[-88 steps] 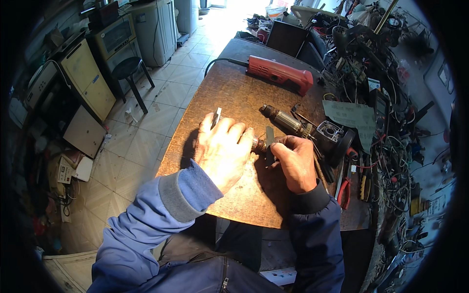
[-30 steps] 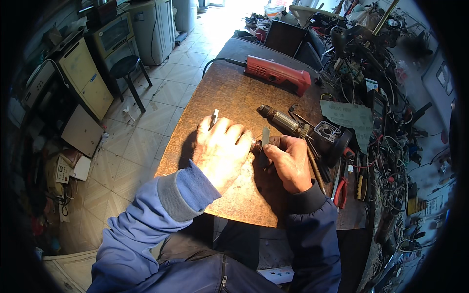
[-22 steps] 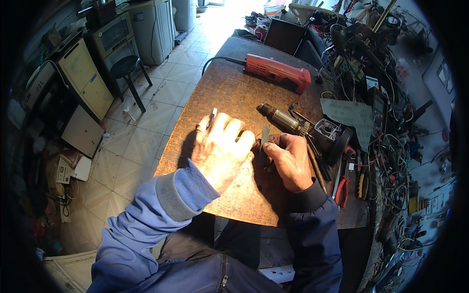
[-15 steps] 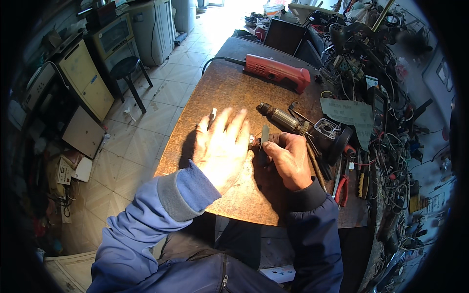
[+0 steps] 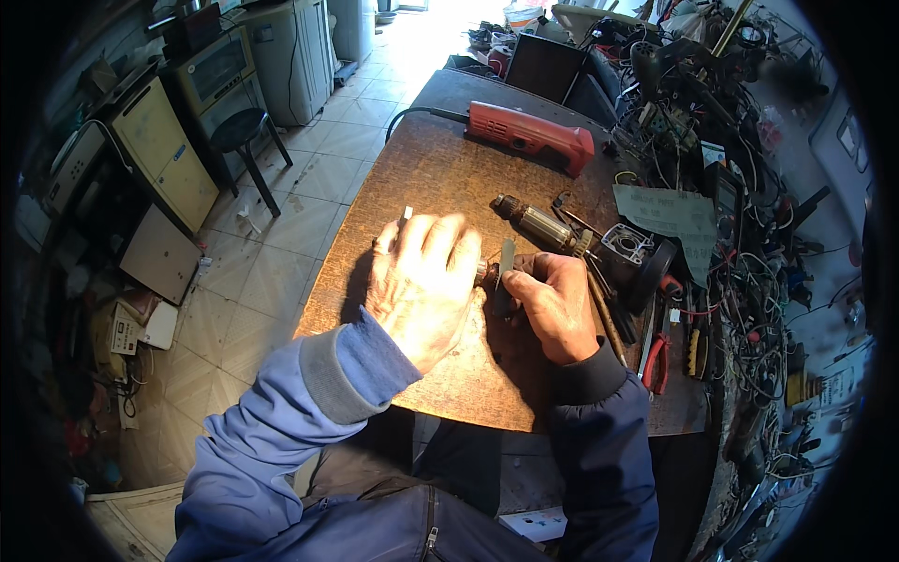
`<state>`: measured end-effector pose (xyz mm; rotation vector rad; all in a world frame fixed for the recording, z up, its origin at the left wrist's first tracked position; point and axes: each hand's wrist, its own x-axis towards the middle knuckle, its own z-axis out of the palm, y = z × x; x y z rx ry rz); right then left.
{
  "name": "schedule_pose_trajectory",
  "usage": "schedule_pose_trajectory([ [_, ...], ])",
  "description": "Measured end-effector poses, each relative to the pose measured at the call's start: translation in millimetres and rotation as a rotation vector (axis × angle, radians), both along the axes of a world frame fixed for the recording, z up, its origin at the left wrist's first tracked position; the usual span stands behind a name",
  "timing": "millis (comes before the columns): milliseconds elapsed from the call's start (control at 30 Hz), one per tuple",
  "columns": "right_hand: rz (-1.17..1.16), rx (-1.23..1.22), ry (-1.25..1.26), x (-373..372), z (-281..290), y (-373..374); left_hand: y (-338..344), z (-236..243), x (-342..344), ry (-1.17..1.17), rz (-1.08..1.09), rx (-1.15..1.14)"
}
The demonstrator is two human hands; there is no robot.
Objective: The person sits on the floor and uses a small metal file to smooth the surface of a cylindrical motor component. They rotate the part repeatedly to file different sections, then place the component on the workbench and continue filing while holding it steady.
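My left hand (image 5: 426, 276) lies palm down with bent fingers over a motor armature, hiding most of it. The armature's copper-coloured end (image 5: 485, 273) shows between my hands, and a light-coloured tip (image 5: 407, 214) sticks out past the left fingers. Pinched in my right hand (image 5: 558, 304) is a narrow grey-green sandpaper strip (image 5: 508, 258), held upright at that copper end. A second motor armature (image 5: 538, 224) lies beyond my right hand, beside a gear housing with a black round part (image 5: 637, 258).
The wooden table (image 5: 412, 169) bears a red power tool body (image 5: 529, 136) with a black cord. At right lie a grey-green sandpaper sheet (image 5: 670, 225), red-handled pliers (image 5: 657, 361) and other hand tools. A tangle of cables (image 5: 749, 290) crowds the right edge. A black stool (image 5: 245, 136) stands at left.
My left fingers, stretched out before, have drawn back and bent over the armature. The right hand and its strip have hardly moved.
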<state>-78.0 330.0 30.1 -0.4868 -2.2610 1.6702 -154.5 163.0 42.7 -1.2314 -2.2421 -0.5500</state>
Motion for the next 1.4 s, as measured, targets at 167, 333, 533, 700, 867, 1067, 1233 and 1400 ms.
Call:
schedule_pose_trajectory([
  [167,-0.003,-0.049,-0.010,-0.2,0.7,-2.5,-0.6,-13.5,-0.1,0.072,0.043,-0.059],
  [333,-0.001,-0.042,0.004,2.5,3.8,-1.3,-5.6,4.6,-1.2,-0.149,-0.101,-0.118],
  [533,-0.001,0.002,-0.026,-0.8,1.3,-1.2,-1.5,2.2,3.6,-0.033,-0.019,0.006],
  [700,0.002,-0.048,-0.024,0.4,1.4,-1.5,-3.6,-1.2,2.2,-0.014,-0.036,-0.056],
  [867,-0.008,-0.062,-0.030,1.3,4.0,-2.5,-6.9,6.3,1.8,-0.112,-0.094,-0.112],
  [1067,0.008,-0.013,-0.013,-0.2,0.2,0.2,-0.3,0.1,4.0,0.007,-0.017,0.023],
  [1233,0.009,-0.031,0.017,1.6,2.4,-1.2,-5.8,5.0,-0.3,-0.121,-0.101,-0.100],
  [1400,-0.006,0.002,-0.017,0.6,3.4,-1.5,-2.5,7.3,4.0,-0.077,-0.038,-0.017],
])
